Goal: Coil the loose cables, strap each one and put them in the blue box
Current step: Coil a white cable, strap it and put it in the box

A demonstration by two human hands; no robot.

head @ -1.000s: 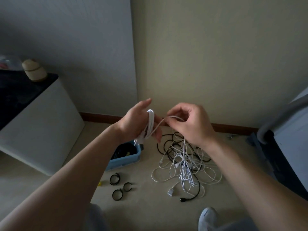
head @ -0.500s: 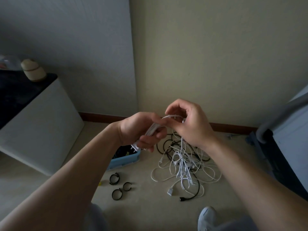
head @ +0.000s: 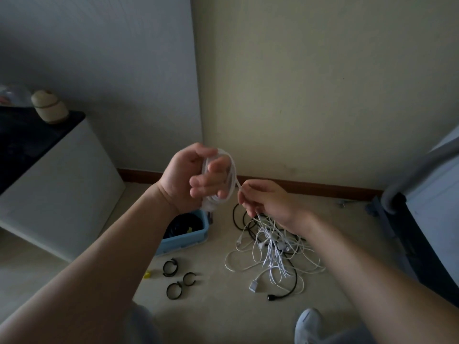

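My left hand [head: 196, 178] is raised in front of me with a white cable [head: 232, 177] looped in several turns around its fingers. My right hand [head: 267, 201] sits lower and to the right, pinching the same cable where it runs down from the coil. Below it the strand drops into a tangle of white and black cables [head: 272, 249] on the floor. The blue box [head: 185, 238] stands on the floor under my left wrist, with dark cables inside. Three black straps [head: 175, 278] lie on the floor in front of the box.
A white cabinet with a black top [head: 57, 184] stands at the left, a beige jar [head: 48, 106] on it. A grey-framed piece of furniture [head: 422, 194] fills the right edge. My shoe [head: 308, 324] is at the bottom. A small yellow bit [head: 147, 274] lies near the straps.
My left hand has turned palm toward me and lifted, with the coil now around its fingers. My right hand has dropped down and to the right along the cable.
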